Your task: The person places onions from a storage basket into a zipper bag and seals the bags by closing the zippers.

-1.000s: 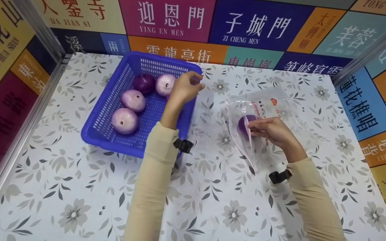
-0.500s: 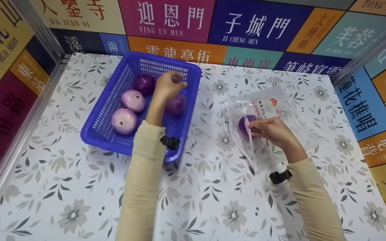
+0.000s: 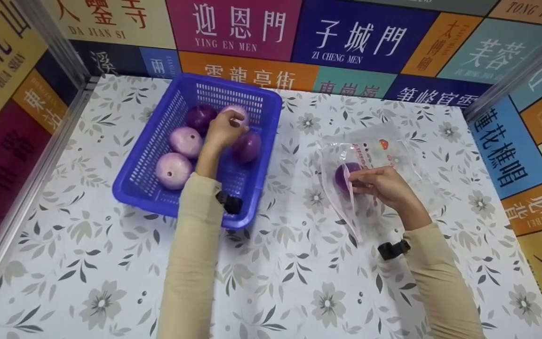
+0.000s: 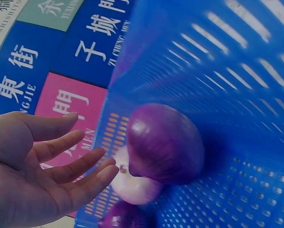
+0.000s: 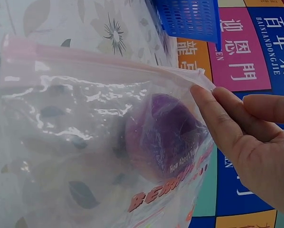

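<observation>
My left hand hovers inside the blue basket, fingers loosely bent and holding nothing. Just right of it lies a purple onion, large in the left wrist view. A pale onion is partly hidden behind the fingers. Along the left side sit a dark purple onion and two pale ones, the middle onion and the front onion. On the right, my right hand pinches the mouth edge of a clear zip bag. One purple onion lies inside this bag.
A white flowered cloth covers the table. Panels printed with characters, such as the back panel, enclose it at the back and both sides. The bag lies to the right of the basket, with a strip of cloth between them.
My left hand has moved left, from the basket's right side to above its middle, uncovering the purple onion at the right. The right hand and the bag have stayed in place.
</observation>
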The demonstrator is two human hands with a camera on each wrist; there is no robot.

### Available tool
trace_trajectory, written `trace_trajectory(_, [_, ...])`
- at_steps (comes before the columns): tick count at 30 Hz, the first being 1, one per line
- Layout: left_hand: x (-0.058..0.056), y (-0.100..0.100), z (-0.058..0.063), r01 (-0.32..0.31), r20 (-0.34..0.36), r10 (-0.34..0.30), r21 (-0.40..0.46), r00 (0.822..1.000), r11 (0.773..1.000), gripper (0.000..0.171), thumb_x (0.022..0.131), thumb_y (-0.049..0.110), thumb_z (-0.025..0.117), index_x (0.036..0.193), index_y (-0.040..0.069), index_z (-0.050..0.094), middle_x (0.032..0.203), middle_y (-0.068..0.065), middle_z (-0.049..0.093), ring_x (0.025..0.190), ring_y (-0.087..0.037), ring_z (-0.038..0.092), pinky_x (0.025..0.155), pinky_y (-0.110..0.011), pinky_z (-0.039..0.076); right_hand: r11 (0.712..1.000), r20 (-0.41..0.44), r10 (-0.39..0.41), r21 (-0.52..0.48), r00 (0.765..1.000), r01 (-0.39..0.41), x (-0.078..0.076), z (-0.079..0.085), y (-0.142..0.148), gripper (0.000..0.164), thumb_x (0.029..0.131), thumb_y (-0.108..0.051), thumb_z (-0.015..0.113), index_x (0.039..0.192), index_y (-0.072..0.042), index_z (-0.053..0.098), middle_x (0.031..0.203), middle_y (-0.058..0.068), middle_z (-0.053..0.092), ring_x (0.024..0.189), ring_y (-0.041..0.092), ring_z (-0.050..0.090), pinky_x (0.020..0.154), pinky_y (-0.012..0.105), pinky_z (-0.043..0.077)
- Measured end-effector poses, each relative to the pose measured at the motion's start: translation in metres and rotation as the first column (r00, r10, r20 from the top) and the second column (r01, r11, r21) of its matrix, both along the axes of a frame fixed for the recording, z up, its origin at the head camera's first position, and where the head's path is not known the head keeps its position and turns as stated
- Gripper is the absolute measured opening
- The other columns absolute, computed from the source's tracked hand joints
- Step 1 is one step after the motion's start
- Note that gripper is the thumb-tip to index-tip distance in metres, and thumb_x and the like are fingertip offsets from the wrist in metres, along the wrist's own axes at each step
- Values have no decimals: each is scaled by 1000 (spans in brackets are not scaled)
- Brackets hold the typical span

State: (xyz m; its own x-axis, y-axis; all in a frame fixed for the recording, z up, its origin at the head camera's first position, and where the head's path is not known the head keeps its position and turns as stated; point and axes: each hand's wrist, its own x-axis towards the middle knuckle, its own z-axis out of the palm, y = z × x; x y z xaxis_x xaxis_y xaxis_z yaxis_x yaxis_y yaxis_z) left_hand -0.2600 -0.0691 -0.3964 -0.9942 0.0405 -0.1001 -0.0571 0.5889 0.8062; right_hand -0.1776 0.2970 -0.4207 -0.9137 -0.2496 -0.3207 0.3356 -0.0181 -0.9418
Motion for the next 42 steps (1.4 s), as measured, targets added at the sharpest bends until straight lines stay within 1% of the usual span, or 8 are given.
trace_trajectory(10, [-3, -8, -10, -14, 43, 12, 68, 999, 998, 36, 81, 11, 65, 114, -3, 58, 111, -21, 60, 101, -27, 56, 83, -32, 47, 1000, -17, -5, -1, 1000, 5, 0, -3, 0, 25, 89, 13, 40, 108, 26, 49, 92, 14, 66, 90, 25, 62, 86, 41, 47])
trace_trajectory(15, [-5, -11, -14, -38, 99, 25, 132, 995, 991, 40, 80, 11, 67, 115, -4, 57, 110, -21, 59, 88, -21, 57, 69, -24, 49, 1000, -15, 3, 12, 1000, -2, -1, -3, -1, 27, 90, 12, 40, 111, 27, 45, 93, 14, 65, 91, 24, 62, 86, 40, 47])
trace_trajectory(20, [-7, -13, -19, -64, 196, 16, 240, 981, 969, 43, 80, 7, 66, 120, -4, 54, 108, -18, 58, 78, -19, 56, 61, -27, 48, 1000, -12, 8, 6, 1000, -8, -1, -3, -1, 27, 90, 12, 40, 111, 27, 44, 92, 14, 65, 91, 24, 62, 86, 40, 47])
trace_trajectory(26, [-8, -15, -24, -75, 271, -10, 301, 963, 951, 47, 80, 4, 67, 123, -3, 51, 109, -13, 57, 66, -13, 51, 50, -21, 42, 1000, -9, 6, 2, 1000, -6, -1, -3, -1, 26, 89, 13, 40, 110, 27, 46, 92, 14, 65, 91, 25, 62, 86, 40, 47])
trace_trajectory(28, [-9, -15, -27, -81, 294, -21, 329, 956, 941, 48, 80, 3, 67, 124, -4, 49, 114, -14, 57, 66, -12, 51, 53, -23, 44, 1000, -9, 7, 3, 1000, -7, -1, -2, -1, 26, 89, 12, 40, 110, 27, 46, 92, 14, 65, 91, 25, 62, 86, 40, 47])
trace_trajectory(31, [-9, -15, -28, -90, 332, -37, 359, 943, 929, 50, 81, 2, 66, 127, -2, 47, 124, -14, 53, 77, -17, 54, 70, -34, 49, 1000, -6, 6, 1, 1000, -6, -1, -3, -1, 25, 90, 12, 40, 108, 26, 48, 92, 14, 66, 90, 24, 62, 86, 40, 47])
trace_trajectory(34, [-9, -15, -30, -87, 363, -55, 363, 930, 928, 51, 82, 2, 64, 129, 0, 45, 130, -12, 49, 87, -23, 54, 83, -42, 47, 1000, -3, 2, -4, 1000, -3, -1, -4, 0, 24, 90, 12, 41, 106, 25, 51, 92, 14, 66, 90, 23, 62, 85, 39, 47])
trace_trajectory(42, [-9, -16, -32, -57, 399, -101, 365, 911, 929, 54, 84, 3, 62, 133, 2, 40, 134, -10, 43, 82, -23, 50, 85, -43, 46, 1000, -3, 1, -2, 1000, -1, -2, -5, -1, 25, 90, 13, 39, 108, 27, 49, 93, 14, 66, 91, 23, 62, 85, 39, 48])
